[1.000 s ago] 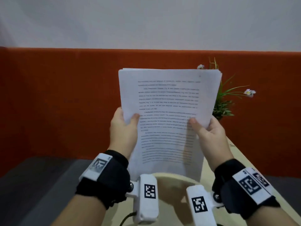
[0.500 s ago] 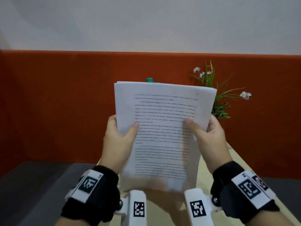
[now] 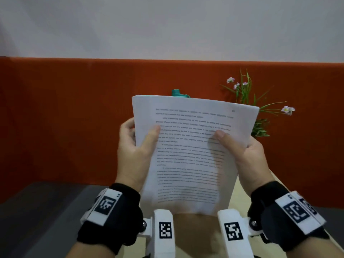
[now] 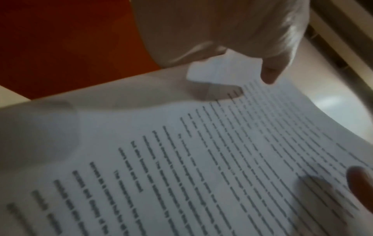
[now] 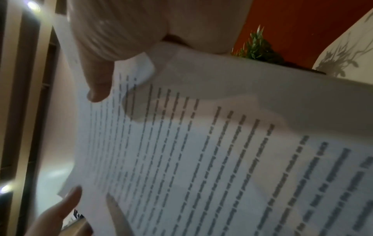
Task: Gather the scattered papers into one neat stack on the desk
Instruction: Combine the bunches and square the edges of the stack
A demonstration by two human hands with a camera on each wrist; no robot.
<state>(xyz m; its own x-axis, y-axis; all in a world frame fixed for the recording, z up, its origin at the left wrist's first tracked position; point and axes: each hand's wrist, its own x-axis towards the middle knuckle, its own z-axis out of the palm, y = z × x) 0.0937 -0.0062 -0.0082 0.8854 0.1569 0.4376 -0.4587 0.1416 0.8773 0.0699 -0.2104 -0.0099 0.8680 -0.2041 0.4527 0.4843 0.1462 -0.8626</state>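
Note:
A stack of white printed papers [image 3: 189, 155] stands nearly upright in the air above the beige desk [image 3: 193, 231], printed side toward me. My left hand [image 3: 134, 151] grips its left edge, thumb across the front sheet and fingers behind. My right hand [image 3: 245, 157] grips the right edge the same way. In the left wrist view the papers [image 4: 181, 159] fill the frame, with a thumb tip pressing the text. In the right wrist view the papers [image 5: 212, 151] show likewise under my right thumb. The stack's lower edge hangs blurred just above the desk.
A teal bottle cap [image 3: 176, 93] pokes up behind the papers. A potted plant with small pink flowers [image 3: 249, 107] stands at the desk's back right. An orange partition [image 3: 74, 112] runs behind the desk. Dark grey floor [image 3: 37, 211] lies to the left.
Both hands have lowered the stack toward the desk, uncovering the teal cap and more of the plant behind it. The grip on both edges is unchanged.

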